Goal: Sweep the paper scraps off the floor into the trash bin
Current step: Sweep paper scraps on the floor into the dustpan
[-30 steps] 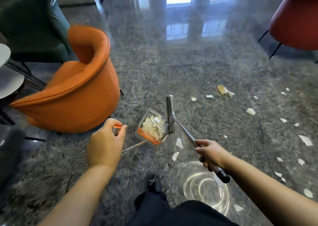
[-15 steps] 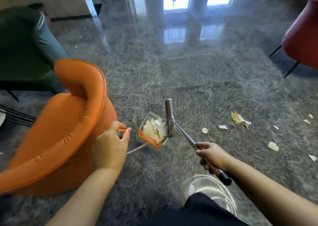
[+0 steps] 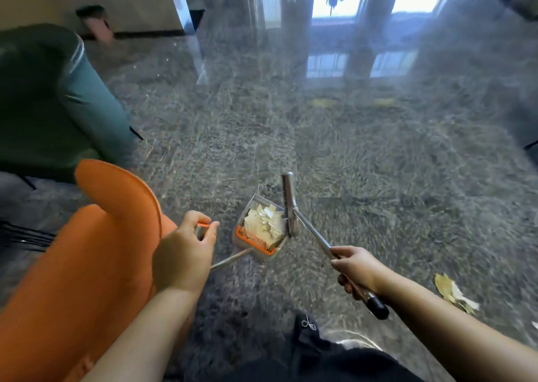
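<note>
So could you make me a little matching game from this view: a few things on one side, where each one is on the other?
Things:
1. dustpan
2. broom
3. orange chair
4. crumpled scrap

Places or states:
A. lying on the carpet at far right
B. handle held by the right hand
C. full of paper scraps
D. beside the left hand

Pairs: 1-C, 2-B, 3-D, 4-A

No text, label, brand, number or sign can be read anywhere in this view.

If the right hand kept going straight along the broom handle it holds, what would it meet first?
Probably the broom head, which sits against the dustpan full of paper scraps; depth is hard to judge for the right hand.
</note>
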Available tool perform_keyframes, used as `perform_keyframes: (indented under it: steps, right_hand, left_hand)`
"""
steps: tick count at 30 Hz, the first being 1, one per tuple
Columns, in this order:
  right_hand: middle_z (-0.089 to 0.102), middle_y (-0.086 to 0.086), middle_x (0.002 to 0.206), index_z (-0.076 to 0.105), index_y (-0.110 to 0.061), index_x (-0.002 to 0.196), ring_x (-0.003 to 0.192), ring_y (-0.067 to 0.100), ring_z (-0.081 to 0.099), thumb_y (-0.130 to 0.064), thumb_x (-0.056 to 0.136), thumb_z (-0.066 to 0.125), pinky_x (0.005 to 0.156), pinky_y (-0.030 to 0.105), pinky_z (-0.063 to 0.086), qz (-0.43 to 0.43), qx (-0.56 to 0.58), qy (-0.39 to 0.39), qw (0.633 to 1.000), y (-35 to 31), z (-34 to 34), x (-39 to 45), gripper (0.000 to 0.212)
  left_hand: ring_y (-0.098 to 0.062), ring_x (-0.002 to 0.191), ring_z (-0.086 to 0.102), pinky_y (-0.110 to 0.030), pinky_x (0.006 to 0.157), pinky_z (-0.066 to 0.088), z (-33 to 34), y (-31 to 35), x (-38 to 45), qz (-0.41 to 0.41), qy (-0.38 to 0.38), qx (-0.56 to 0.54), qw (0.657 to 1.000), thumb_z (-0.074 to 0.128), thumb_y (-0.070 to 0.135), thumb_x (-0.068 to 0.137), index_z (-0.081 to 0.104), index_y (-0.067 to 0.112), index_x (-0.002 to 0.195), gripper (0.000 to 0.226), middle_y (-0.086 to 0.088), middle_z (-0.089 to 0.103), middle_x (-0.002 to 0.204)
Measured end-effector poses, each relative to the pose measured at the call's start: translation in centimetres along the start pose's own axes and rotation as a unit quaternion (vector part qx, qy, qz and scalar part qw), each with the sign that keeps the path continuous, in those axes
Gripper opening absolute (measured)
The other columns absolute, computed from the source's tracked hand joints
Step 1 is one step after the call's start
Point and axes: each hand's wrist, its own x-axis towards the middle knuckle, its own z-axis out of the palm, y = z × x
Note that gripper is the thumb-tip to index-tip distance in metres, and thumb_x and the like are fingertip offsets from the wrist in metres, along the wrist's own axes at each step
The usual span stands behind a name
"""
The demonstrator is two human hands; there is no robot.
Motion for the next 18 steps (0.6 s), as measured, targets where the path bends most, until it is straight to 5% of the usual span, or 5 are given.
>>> perform_keyframes:
  steps: [11, 18]
  right_hand:
    - [0.048, 0.010, 0.059, 0.043, -0.014, 0.141, 0.026, 0.011, 0.043, -0.005, 0.096, 0.051, 0.030, 0.014, 0.032, -0.003, -0.034, -0.033, 0.999, -21.3, -3.1, 18.8, 0.046]
    - [0.048, 0.003, 0.043, 0.052, -0.019, 0.133, 0.028, 0.013, 0.042, -0.008, 0.096, 0.049, 0.033, 0.014, 0.032, -0.003, -0.058, -0.052, 0.997, -35.0, -1.7, 31.6, 0.039]
  left_hand:
    - [-0.032, 0.061, 0.062, -0.027, 0.052, 0.037, 6.1, 1.7, 23.4, -0.045, 0.053, 0.017, 0.997, 0.073, 0.037, 0.083, 0.058, 0.028, 0.082, 0.018, 0.001, 0.066, 0.064]
    - [-0.037, 0.067, 0.064, -0.038, 0.057, 0.051, 9.9, 0.2, 41.2, -0.064, 0.027, 0.009, 0.998, 0.071, 0.038, 0.084, 0.059, 0.027, 0.084, 0.017, -0.005, 0.068, 0.068]
